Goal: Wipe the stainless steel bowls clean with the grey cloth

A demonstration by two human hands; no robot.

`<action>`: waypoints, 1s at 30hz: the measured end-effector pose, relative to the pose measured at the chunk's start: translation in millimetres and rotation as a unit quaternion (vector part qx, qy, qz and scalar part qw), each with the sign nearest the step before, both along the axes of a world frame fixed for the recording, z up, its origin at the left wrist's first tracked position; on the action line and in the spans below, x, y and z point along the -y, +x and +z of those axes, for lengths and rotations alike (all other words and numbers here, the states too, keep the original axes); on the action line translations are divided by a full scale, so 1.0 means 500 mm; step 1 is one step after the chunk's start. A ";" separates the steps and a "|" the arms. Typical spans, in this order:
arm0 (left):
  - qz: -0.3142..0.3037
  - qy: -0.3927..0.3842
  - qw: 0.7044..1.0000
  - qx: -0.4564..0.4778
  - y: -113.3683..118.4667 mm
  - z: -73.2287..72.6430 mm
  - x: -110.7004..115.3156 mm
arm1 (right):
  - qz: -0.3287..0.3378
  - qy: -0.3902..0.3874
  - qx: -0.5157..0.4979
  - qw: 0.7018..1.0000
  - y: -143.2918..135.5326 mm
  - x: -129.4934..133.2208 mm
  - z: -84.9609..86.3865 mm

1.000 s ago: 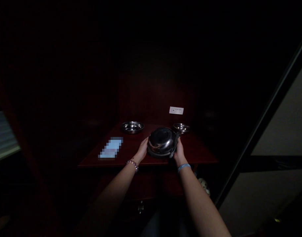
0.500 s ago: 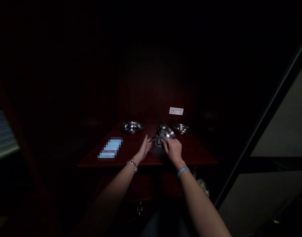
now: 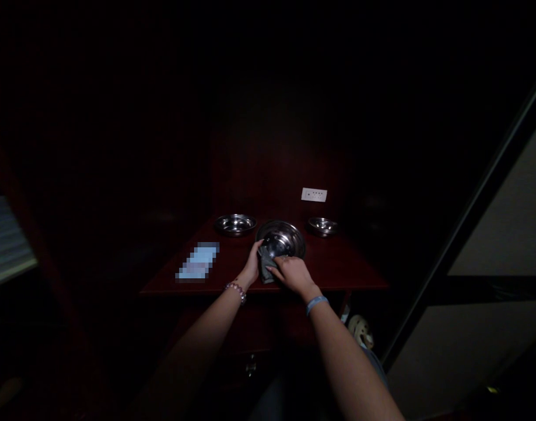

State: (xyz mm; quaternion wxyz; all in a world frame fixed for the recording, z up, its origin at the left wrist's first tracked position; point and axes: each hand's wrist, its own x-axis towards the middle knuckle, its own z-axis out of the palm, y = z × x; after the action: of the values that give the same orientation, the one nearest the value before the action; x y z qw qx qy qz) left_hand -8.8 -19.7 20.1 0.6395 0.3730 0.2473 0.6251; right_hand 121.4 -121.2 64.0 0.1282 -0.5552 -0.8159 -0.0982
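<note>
The dark red counter (image 3: 338,269) carried a steel bowl (image 3: 282,237) tilted up at its middle, between two smaller steel dishes (image 3: 235,223). The left hand (image 3: 252,266) steadied the bowl's near rim, grip closed on it. The right hand (image 3: 291,273) pressed a grey cloth (image 3: 266,266) against it, fingers closed on the cloth.

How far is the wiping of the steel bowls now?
Done: nothing shows it clearly. In hand: the left hand steadies the middle bowl, the right hand presses a grey cloth at its rim. Left: perhaps the left bowl and right bowl, both untouched.
</note>
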 end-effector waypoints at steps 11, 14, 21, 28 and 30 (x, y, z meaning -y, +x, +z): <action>0.058 -0.015 0.998 0.022 0.000 0.002 -0.001 | -0.022 -0.034 -0.033 0.999 0.009 0.012 0.008; 0.065 -0.008 0.998 0.023 -0.001 0.001 -0.002 | -0.063 -0.027 -0.044 0.997 0.008 0.010 0.008; 0.043 -0.013 0.999 0.012 0.001 0.003 0.004 | -0.082 0.012 -0.068 0.994 0.021 -0.016 -0.026; -0.005 -0.029 0.999 -0.015 0.003 -0.004 0.007 | -0.157 0.000 -0.052 0.986 0.037 -0.043 -0.064; -0.016 -0.022 0.999 -0.025 0.003 -0.003 0.010 | -0.162 0.002 -0.056 0.985 0.040 -0.044 -0.066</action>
State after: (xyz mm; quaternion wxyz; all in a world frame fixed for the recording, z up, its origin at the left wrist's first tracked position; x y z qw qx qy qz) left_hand -7.4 -24.6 18.4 0.6509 0.3788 0.2708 0.5996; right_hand 141.4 -99.0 30.8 0.1572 -0.6841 -0.7068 -0.0880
